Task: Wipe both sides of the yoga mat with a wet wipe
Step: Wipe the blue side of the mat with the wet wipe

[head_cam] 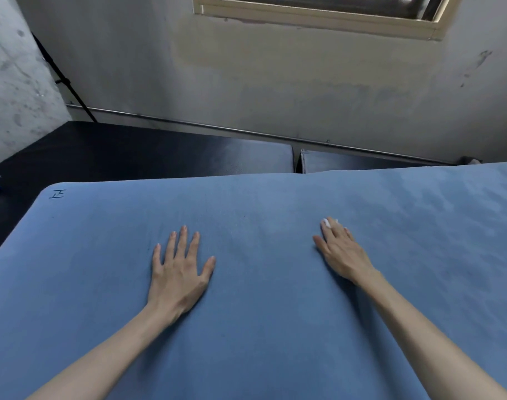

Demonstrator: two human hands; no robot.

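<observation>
Both hands lie flat on the yoga mat (261, 313), whose long axis runs 9 to 3 o'clock.
Left hand (178, 272) is spread and empty; right hand (340, 249) presses the wet wipe (327, 223) under straight fingers, with unwiped mat toward 3 o'clock.

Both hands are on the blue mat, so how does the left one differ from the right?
The left hand lies flat with fingers spread and nothing under it; the right hand keeps its fingers together and presses a white wet wipe that peeks out at the fingertips. The right reaches slightly farther. Both rest palm down on the yoga mat.
</observation>
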